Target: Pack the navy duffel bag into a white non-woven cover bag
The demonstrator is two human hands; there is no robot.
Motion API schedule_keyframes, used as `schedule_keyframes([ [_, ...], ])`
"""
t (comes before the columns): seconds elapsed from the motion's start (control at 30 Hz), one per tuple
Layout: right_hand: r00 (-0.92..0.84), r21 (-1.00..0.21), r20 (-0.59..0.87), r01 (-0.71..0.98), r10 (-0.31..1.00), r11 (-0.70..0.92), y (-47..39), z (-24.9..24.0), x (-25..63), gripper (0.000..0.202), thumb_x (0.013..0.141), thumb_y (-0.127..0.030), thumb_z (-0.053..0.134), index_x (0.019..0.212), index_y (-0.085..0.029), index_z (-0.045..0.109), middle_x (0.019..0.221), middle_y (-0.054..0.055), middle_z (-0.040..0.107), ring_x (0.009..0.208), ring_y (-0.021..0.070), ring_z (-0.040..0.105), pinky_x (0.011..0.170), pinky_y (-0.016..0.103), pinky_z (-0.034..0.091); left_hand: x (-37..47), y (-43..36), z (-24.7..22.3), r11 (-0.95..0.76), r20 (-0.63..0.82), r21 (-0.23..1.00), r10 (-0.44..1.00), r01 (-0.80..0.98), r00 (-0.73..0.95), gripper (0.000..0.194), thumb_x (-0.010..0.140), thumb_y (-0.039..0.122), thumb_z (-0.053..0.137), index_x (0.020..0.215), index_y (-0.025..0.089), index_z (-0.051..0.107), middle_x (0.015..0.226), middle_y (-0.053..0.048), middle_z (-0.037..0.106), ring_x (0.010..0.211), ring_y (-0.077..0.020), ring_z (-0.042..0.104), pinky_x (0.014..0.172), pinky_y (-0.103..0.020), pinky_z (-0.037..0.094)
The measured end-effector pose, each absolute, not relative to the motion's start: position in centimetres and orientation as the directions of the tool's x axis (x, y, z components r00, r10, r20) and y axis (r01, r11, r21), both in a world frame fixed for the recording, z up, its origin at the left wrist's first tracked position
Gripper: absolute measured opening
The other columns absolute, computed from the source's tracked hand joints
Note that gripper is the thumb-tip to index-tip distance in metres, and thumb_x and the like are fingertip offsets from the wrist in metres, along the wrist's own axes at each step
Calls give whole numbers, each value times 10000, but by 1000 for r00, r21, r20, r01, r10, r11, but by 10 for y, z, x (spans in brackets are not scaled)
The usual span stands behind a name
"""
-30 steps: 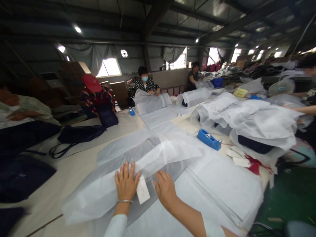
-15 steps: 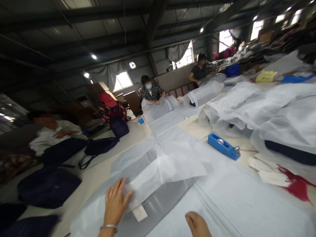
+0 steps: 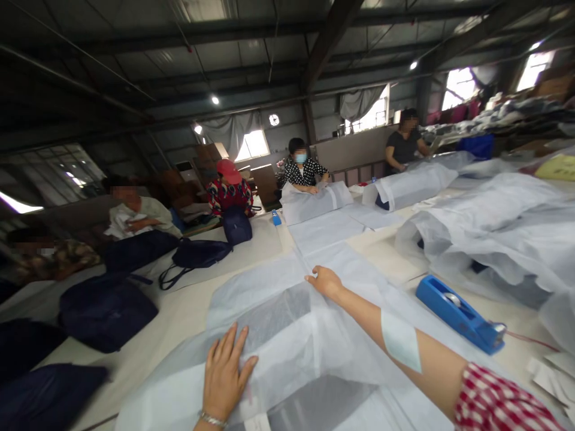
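A translucent white plastic bag (image 3: 345, 347) is spread over pale sheets on the table, with a grey layer showing through it. My left hand (image 3: 226, 374) lies on the bag's near left part, palm down and fingers spread, a bracelet at its wrist. Farther forward, my right hand (image 3: 326, 282) is at the bag's far edge with its fingers curled; whether plastic is pinched between them is too small to make out. A small white label (image 3: 257, 422) shows at the bottom, beside my left hand.
A blue tape dispenser (image 3: 460, 314) stands to the right, near heaped plastic bags (image 3: 498, 233). Navy backpacks (image 3: 105, 308) line the left side. Several people sit or stand across the table (image 3: 184, 311), one handling a wrapped bundle (image 3: 317, 203).
My right hand has moved from the bottom edge forward to the bag's far side, its forearm now across the bag. My left hand remains on the plastic. The view has shifted left.
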State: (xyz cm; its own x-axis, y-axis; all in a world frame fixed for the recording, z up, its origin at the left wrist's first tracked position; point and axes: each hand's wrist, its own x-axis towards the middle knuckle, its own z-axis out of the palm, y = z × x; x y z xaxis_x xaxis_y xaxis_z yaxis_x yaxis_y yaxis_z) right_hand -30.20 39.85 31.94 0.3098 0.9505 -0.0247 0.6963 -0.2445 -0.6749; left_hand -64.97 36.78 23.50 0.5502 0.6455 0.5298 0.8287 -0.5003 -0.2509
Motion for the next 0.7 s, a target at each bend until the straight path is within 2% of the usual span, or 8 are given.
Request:
schedule_keyframes([
  [0.13, 296, -599, -53, 755, 954, -268, 422, 293, -322, 245, 747, -224, 542, 968, -199, 644, 969, 63, 671, 910, 188, 621, 738, 257, 446, -649, 364, 236, -513, 550, -216, 639, 831, 537, 660, 793, 544, 473, 1367, 251, 327, 1428, -77, 307, 1230, -255, 392, 1030, -438, 259],
  [0.27, 317, -503, -40, 813, 947, -293, 427, 285, -320, 224, 776, -211, 486, 925, -199, 653, 868, 75, 674, 844, 200, 630, 709, 280, 456, -648, 362, 236, -520, 553, -159, 657, 839, 512, 682, 779, 576, 475, 1364, 256, 333, 1434, -80, 294, 1226, -276, 390, 1028, -459, 251],
  [0.4, 324, -397, 53, 875, 945, -278, 399, 303, -309, 318, 801, -141, 412, 1052, -145, 607, 1022, 157, 614, 995, 258, 569, 832, 381, 446, -644, 361, 236, -526, 531, -107, 687, 844, 495, 671, 785, 592, 451, 1348, 238, 367, 1433, -95, 292, 1232, -296, 376, 1026, -484, 251],
  [0.47, 299, -434, 196, 880, 934, -191, 359, 316, -304, 344, 813, -166, 427, 1131, -152, 557, 1139, 145, 559, 1101, 246, 501, 942, 391, 396, -641, 358, 237, -528, 522, -79, 701, 846, 486, 668, 794, 596, 432, 1346, 224, 373, 1435, -100, 286, 1246, -302, 361, 1034, -498, 239],
  [0.53, 287, -634, 363, 773, 887, 10, 302, 321, -306, 272, 828, -279, 467, 1044, -172, 593, 1070, 101, 592, 1042, 204, 530, 950, 350, 405, -641, 357, 244, -542, 503, -49, 712, 839, 489, 672, 793, 614, 420, 1341, 229, 378, 1435, -95, 287, 1249, -304, 361, 1036, -502, 245],
  [0.57, 293, -778, 298, 626, 909, 53, 270, 315, -311, 235, 818, -349, 499, 941, -191, 622, 967, 78, 624, 932, 182, 574, 873, 321, 450, -645, 359, 249, -560, 492, -24, 714, 828, 498, 675, 794, 622, 412, 1343, 231, 374, 1424, -90, 312, 1239, -295, 380, 1032, -486, 268],
  [0.63, 156, -971, -159, 154, 975, -183, 208, 284, -328, 289, 806, -441, 507, 732, -187, 622, 700, 56, 629, 644, 146, 589, 620, 274, 488, -661, 370, 263, -592, 476, 50, 722, 804, 502, 675, 808, 622, 387, 1350, 222, 357, 1371, -79, 401, 1194, -254, 442, 1009, -422, 340],
  [0.7, 6, -790, -562, -299, 827, -535, 163, 231, -352, 346, 752, -518, 540, 741, -179, 610, 702, 69, 647, 570, 146, 598, 514, 263, 477, -683, 392, 276, -597, 477, 118, 735, 793, 482, 682, 816, 631, 360, 1347, 202, 356, 1286, -63, 499, 1129, -214, 507, 959, -359, 407],
])
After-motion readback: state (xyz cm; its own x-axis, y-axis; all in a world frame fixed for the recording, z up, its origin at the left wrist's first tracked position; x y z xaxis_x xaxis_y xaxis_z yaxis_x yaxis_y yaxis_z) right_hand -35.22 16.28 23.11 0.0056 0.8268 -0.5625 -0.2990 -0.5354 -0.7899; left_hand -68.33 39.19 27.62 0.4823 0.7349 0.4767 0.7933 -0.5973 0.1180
